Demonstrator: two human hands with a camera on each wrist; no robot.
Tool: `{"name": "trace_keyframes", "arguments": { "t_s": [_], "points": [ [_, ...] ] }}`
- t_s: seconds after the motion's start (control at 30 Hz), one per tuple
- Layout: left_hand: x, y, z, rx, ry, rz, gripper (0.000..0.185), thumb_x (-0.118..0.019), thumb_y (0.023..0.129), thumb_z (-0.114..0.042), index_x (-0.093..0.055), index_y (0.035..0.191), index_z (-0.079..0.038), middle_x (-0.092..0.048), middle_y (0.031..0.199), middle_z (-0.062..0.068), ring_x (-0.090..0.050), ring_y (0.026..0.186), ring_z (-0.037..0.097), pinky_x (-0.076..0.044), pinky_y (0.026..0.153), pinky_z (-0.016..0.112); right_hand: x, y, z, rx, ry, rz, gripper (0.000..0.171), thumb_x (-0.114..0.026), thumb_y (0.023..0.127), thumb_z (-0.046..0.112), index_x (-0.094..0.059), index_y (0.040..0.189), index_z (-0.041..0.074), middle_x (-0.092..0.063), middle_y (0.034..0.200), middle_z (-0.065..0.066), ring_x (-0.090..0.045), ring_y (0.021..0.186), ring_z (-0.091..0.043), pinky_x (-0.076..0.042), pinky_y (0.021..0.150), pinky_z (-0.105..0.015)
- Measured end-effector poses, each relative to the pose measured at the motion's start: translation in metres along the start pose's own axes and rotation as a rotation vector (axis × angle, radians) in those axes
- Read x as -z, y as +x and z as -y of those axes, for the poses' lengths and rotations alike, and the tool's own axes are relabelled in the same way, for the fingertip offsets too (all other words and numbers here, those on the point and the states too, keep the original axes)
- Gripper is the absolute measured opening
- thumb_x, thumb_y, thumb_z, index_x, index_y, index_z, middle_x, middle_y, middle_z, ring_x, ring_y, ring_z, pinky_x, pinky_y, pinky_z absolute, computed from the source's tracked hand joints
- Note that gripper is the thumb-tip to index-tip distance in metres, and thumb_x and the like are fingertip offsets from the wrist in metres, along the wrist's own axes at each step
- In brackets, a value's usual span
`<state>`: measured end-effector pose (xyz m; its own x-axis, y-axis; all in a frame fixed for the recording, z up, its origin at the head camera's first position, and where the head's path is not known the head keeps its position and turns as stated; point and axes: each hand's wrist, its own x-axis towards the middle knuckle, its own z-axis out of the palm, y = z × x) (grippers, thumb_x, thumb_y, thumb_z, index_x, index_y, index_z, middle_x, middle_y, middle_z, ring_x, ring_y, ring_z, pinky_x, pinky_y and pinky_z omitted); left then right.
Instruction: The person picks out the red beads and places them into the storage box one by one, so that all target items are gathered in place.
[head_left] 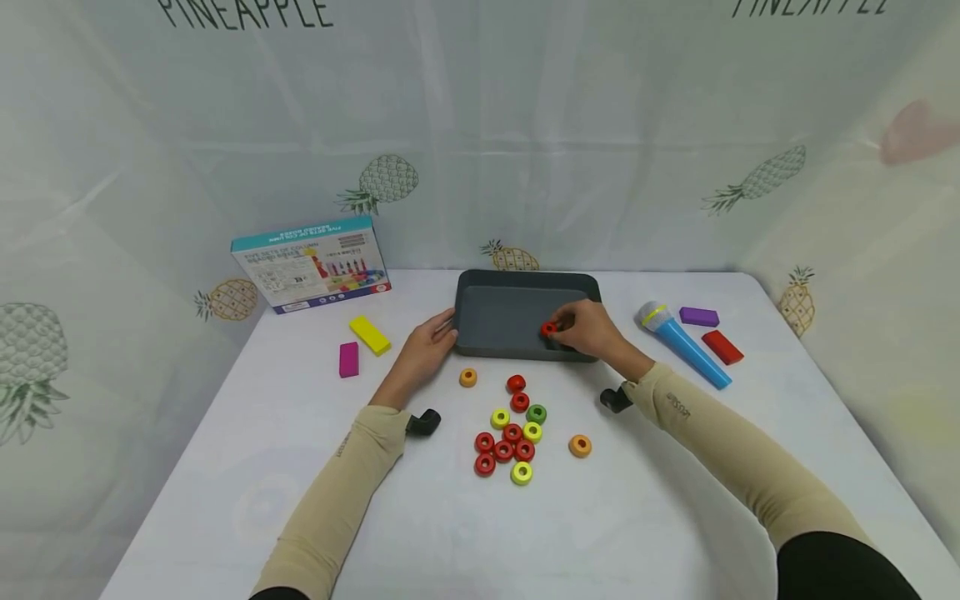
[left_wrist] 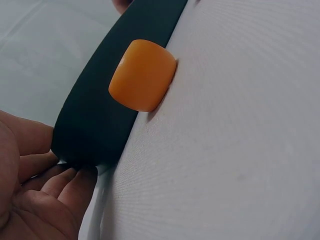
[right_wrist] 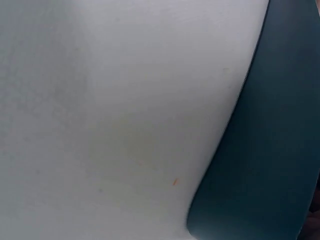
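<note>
In the head view, my right hand (head_left: pixel 588 327) pinches a red ring (head_left: pixel 549 329) between thumb and fingertips, over the front right part of the dark grey tray (head_left: pixel 517 312). My left hand (head_left: pixel 423 350) rests against the tray's left side. Seen from the left wrist, the fingers (left_wrist: pixel 75 192) touch the tray's end, and an orange ring (left_wrist: pixel 144 75) lies by its front wall. Red, yellow and green rings lie in a loose group in front of the tray, among them a red ring (head_left: pixel 484 464) and a green ring (head_left: pixel 536 413). The right wrist view does not show the held ring.
Left of the tray are a printed box (head_left: pixel 311 271), a yellow block (head_left: pixel 370 334) and a magenta block (head_left: pixel 348 360). On the right lie a blue toy microphone (head_left: pixel 688 347), a purple block (head_left: pixel 699 317) and a red block (head_left: pixel 722 347). Another orange ring (head_left: pixel 580 446) sits nearer.
</note>
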<state>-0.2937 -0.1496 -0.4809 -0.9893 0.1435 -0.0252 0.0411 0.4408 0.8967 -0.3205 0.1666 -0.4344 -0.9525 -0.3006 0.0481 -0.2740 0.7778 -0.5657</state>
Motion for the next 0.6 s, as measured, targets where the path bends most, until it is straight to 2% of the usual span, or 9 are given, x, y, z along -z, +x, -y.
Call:
{"name": "trace_keyframes", "arguments": {
  "t_s": [0.6],
  "points": [
    [-0.0001,-0.003,-0.0032,0.01,-0.009,0.001,0.053,-0.053,0.106,-0.025,-0.039,0.157,-0.022,-0.038,0.163,0.004,-0.047,0.144,0.019,-0.042,0.119,0.038,-0.0055,-0.002,-0.0014,0.036,-0.044,-0.003,0.026,-0.08,0.085,0.012,-0.076,0.108,0.0,-0.077,0.095,-0.014,-0.07,0.082,-0.021,-0.06,0.069,-0.034]
  ]
}}
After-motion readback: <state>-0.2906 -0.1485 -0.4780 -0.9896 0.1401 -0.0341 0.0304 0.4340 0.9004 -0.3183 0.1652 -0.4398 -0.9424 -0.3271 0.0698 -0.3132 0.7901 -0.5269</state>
